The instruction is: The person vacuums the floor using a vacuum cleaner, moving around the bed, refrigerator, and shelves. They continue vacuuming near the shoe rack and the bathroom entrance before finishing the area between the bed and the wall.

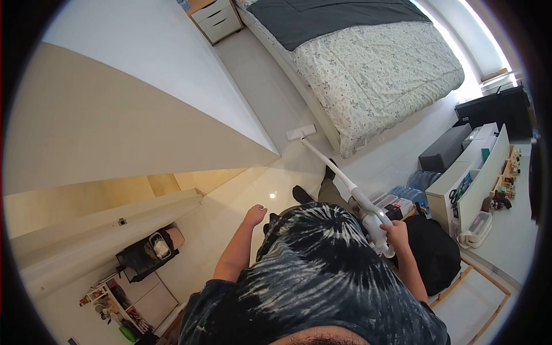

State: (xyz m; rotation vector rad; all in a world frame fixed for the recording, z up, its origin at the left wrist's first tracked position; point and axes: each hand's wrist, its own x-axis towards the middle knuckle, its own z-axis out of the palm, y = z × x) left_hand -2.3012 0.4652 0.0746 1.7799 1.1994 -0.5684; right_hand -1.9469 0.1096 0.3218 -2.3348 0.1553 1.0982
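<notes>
A white stick vacuum cleaner (pixel 334 168) runs from my right side forward to the floor. My right hand (pixel 395 234) is wrapped round its handle, beside the bulky white body. The flat floor head (pixel 301 132) rests on the tiles between the bed and the wall corner. On the other side, my left hand (pixel 255 214) hangs away from my body with its fingers curled in, and nothing shows in it.
A bed (pixel 374 80) with a patterned quilt stands ahead. Left is a wall corner (pixel 270 150). On the right are water bottles (pixel 409 194), a black bag (pixel 428 253) and a low cabinet (pixel 451 187). A drawer unit (pixel 217 22) stands at the back.
</notes>
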